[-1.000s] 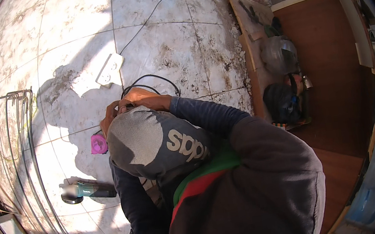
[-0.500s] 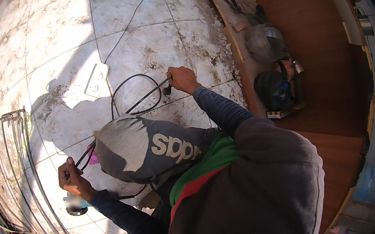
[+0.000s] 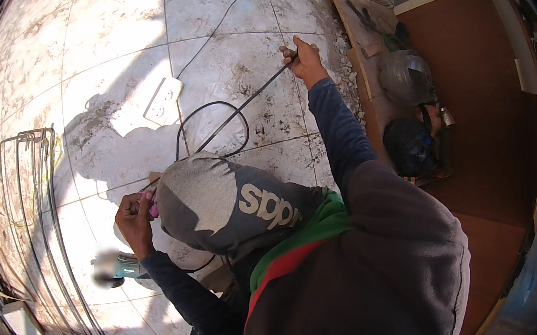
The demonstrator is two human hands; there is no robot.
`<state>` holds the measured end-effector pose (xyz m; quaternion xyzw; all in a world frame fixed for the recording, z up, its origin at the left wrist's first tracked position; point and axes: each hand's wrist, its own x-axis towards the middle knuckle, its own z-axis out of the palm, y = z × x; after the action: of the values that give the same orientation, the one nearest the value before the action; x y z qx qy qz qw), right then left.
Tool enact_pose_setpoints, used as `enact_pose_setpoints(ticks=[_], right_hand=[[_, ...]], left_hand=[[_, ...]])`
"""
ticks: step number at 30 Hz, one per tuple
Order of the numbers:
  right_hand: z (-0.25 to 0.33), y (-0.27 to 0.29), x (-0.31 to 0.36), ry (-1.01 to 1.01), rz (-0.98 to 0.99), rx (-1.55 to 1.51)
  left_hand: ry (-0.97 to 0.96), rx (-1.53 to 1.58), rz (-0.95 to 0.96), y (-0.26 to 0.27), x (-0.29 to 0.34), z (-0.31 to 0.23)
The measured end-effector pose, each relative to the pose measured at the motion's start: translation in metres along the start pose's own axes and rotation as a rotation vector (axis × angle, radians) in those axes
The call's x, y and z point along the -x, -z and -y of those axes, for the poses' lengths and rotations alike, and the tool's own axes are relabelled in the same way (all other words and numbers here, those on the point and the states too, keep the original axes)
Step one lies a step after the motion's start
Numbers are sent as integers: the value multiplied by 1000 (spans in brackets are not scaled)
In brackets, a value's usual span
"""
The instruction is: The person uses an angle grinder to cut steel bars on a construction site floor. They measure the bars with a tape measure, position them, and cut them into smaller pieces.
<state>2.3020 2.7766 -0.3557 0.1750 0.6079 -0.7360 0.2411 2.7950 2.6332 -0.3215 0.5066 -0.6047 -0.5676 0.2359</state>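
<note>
My right hand (image 3: 304,61), stretched far forward, grips a black power cord (image 3: 234,112) near its end. From there the cord runs taut back toward my raised knee (image 3: 195,201), with a loose loop on the floor. Beside the knee my left hand (image 3: 133,220) is closed, fingers pinched; a short dark stretch of cord shows at its fingertips. A pink thing (image 3: 153,204) sits against those fingers, partly hidden by the knee. Below the left hand lies a teal power tool (image 3: 131,267), apparently an angle grinder, its head blurred. A white socket block (image 3: 163,101) rests ahead.
Bent metal rods (image 3: 51,216) lie along the left. On the right stands a brown wooden board structure (image 3: 478,113) holding a black bag (image 3: 408,146) and a clear plastic-wrapped bundle (image 3: 406,78). A thin wire (image 3: 222,21) runs from the socket block across the dirty tiled floor (image 3: 114,25).
My right hand has moved forward and right, drawing the cord straighter. My left hand has come in toward the knee and the pink thing. The view has shifted slightly left.
</note>
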Motion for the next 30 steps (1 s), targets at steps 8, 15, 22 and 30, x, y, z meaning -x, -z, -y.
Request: enact_pose_setpoints(ticks=[8,15,22,30], right_hand=[[37,-25,-37,590,377,962],[-86,-138,73,907,931,1686],[-156,-192,107,966,1132,1957],[-176,-200,114,1354,1243,1986]], left_hand=[[-181,-109,442,-76,-1,114],[-212,45,482,-146,46,179],[-295,94,249,-156,39,195],[-329,-19,183,-112,37,96]])
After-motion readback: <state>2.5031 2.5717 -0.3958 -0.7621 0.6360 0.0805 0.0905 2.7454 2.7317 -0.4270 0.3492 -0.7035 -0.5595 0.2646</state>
